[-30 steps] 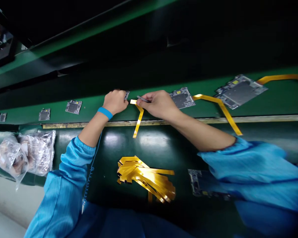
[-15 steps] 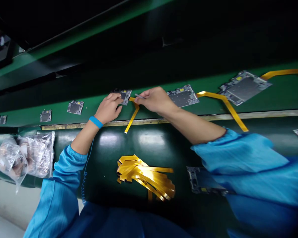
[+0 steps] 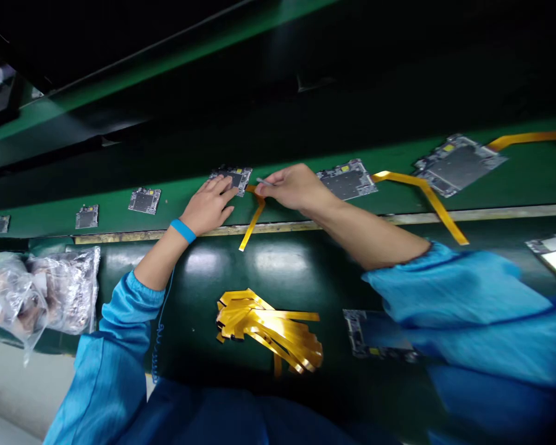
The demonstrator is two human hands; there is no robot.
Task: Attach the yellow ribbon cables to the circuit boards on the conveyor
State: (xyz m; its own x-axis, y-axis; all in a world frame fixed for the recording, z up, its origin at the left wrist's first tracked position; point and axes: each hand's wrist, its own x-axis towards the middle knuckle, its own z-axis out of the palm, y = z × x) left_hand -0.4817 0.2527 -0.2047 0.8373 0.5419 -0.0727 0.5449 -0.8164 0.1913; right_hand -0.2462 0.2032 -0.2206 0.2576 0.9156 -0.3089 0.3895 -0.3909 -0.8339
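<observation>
Left hand (image 3: 207, 210): fingers (image 3: 222, 191) spread flat on a circuit board (image 3: 234, 178), pressing lightly, not clenched. Right hand (image 3: 296, 188): fingers (image 3: 278, 183) pinch thin tweezers (image 3: 263, 182) just above a yellow ribbon cable (image 3: 251, 222), which lies beside the board's corner. More boards (image 3: 347, 180) sit along the green counter (image 3: 185, 207); loose ribbons (image 3: 269, 327) are heaped nearer; plastic bags (image 3: 60, 293) lie far left.
</observation>
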